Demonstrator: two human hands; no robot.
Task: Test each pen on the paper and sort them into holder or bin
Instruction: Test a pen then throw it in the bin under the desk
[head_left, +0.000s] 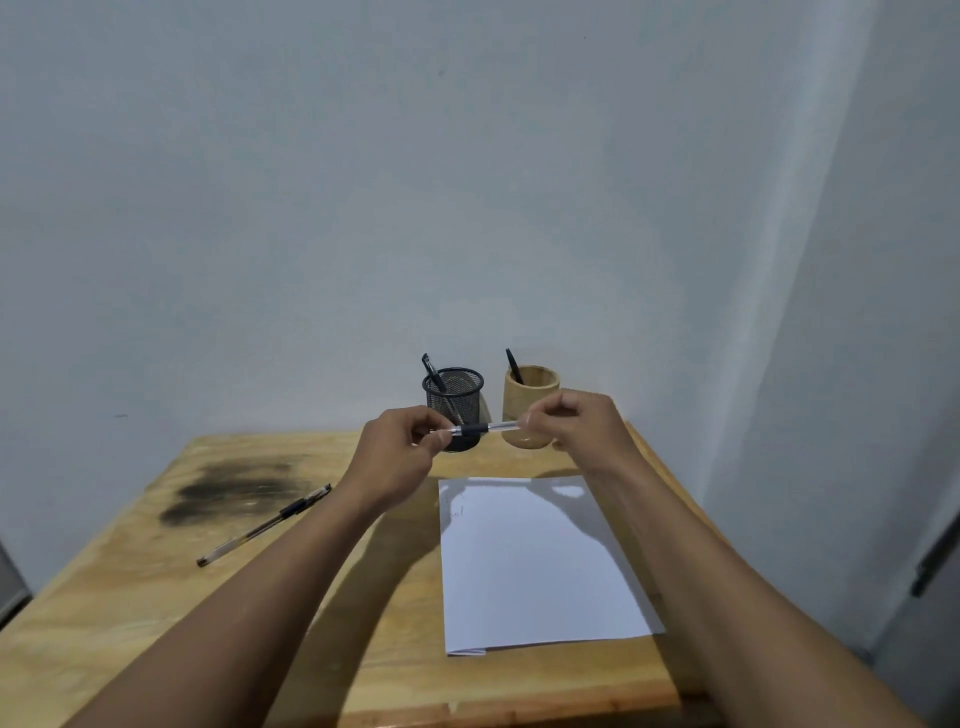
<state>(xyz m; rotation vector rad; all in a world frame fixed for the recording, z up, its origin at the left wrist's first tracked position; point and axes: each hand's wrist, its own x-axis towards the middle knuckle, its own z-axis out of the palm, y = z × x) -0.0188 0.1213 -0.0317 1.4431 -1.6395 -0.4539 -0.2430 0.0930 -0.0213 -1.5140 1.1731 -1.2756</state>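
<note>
both hands raised above the far end of the wooden table (363, 649), holding one pen (475, 429) level between them. left hand (400, 457) pinched on the pen's left end, probably the cap; right hand (582, 428) pinched on the clear barrel end. pen hangs in the air in front of the two cups, clear of the paper (535, 566).

black mesh cup (454, 402) and wooden cup (530, 405) stand side by side at the back edge, each with one dark pen in it. which is holder and which is bin: cannot tell. a second pen (262, 526) lies loose on the left of the table, near a dark smudge (234, 493). faint marks near the paper's top left corner.

likely step: cap coming off or going on.

risks: hands work just in front of the cups, so a sharp tug could knock one over. a loose cap could drop and roll off the table. the sheet lies unweighted; a hard test stroke might drag it. dropping the pen in the wrong cup would spoil the sort.
</note>
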